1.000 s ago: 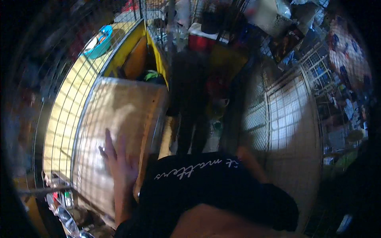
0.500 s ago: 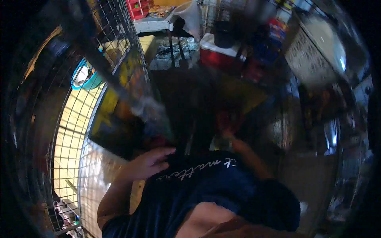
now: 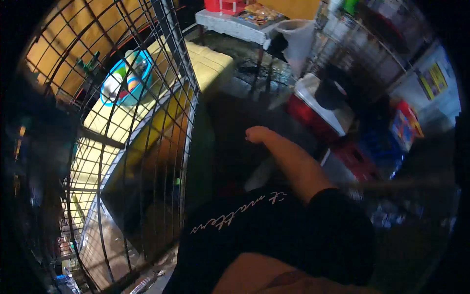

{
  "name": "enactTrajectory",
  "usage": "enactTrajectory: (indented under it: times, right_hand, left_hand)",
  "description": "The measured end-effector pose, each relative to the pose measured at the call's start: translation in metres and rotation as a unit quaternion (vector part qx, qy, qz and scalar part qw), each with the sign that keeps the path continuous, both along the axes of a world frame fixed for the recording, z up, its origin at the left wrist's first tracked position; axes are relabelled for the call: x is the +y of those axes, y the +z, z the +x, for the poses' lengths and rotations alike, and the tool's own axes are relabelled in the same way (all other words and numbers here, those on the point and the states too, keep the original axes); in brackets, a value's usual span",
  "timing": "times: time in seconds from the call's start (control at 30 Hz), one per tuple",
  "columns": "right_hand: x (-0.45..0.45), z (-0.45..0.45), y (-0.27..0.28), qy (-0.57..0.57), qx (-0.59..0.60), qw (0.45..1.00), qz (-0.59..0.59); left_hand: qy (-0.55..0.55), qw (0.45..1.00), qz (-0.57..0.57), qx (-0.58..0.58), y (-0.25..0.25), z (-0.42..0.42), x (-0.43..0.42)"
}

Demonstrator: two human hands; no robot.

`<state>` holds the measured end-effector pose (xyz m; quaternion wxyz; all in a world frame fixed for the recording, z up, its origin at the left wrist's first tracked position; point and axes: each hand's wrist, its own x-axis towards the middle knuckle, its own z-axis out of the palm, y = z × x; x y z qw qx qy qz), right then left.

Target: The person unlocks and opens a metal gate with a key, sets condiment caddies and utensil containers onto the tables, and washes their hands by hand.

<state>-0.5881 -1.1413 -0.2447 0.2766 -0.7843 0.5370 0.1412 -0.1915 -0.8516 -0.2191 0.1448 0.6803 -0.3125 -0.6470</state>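
My right hand (image 3: 257, 134) reaches forward over the dark floor, its fingers curled closed with no object visible in them. The nearest large thing to it is a red and white cooler (image 3: 313, 112) on the right, apart from the hand, with a dark rounded object (image 3: 334, 88) on its lid. My left hand is out of view. A black wire mesh panel (image 3: 188, 105) stands upright on the left, close to my body.
Behind the mesh, a blue basin (image 3: 139, 95) of dishes rests on a yellow surface (image 3: 208, 61). A white table (image 3: 230, 24) with packets stands at the back, beside a whitish bin (image 3: 296, 36). Red (image 3: 352, 159) and blue crates (image 3: 379, 147) stand at right.
My left hand has left the view. My right arm has stretched forward, away from my body. The view has shifted, bringing the mesh panel and basin larger on the left.
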Motion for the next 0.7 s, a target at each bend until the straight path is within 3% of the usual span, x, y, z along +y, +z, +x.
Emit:
enactTrajectory:
  times: [0.07, 0.17, 0.23, 0.3, 0.33, 0.4, 0.6, 0.7]
  right_hand:
    - [-0.058, -0.004, -0.001, 0.008, -0.012, 1.0, -0.025]
    - [-0.157, -0.049, -0.066, 0.075, -0.053, 0.992, -0.09]
    - [-0.188, -0.083, -0.092, 0.008, -0.098, 0.986, -0.132]
    - [-0.199, -0.104, -0.06, -0.012, -0.01, 0.999, 0.041]
    - [-0.209, -0.125, -0.081, 0.055, 0.049, 0.995, 0.068]
    - [-0.207, -0.175, -0.111, 0.042, 0.058, 0.988, 0.139]
    - [-0.219, -0.306, -0.151, -0.07, 0.059, 0.98, 0.174]
    - [-0.281, -0.359, -0.157, -0.112, 0.047, 0.976, 0.179]
  left_hand:
    - [-0.001, 1.0, 0.009, -0.026, -0.039, -0.009, -0.025]
    - [-0.013, 0.998, 0.025, -0.062, -0.078, -0.03, -0.077]
    - [-0.031, 0.995, 0.039, -0.085, -0.098, -0.045, -0.118]
    - [-0.053, 0.992, 0.049, -0.105, -0.111, -0.061, -0.16]
    - [-0.061, 0.99, 0.052, -0.112, -0.115, -0.069, -0.185]
    - [-0.075, 0.988, 0.059, -0.125, -0.121, -0.087, -0.232]
    - [-0.067, 0.986, -0.004, -0.155, -0.14, -0.131, -0.385]
    - [-0.004, 0.98, -0.125, -0.156, -0.134, -0.17, -0.491]
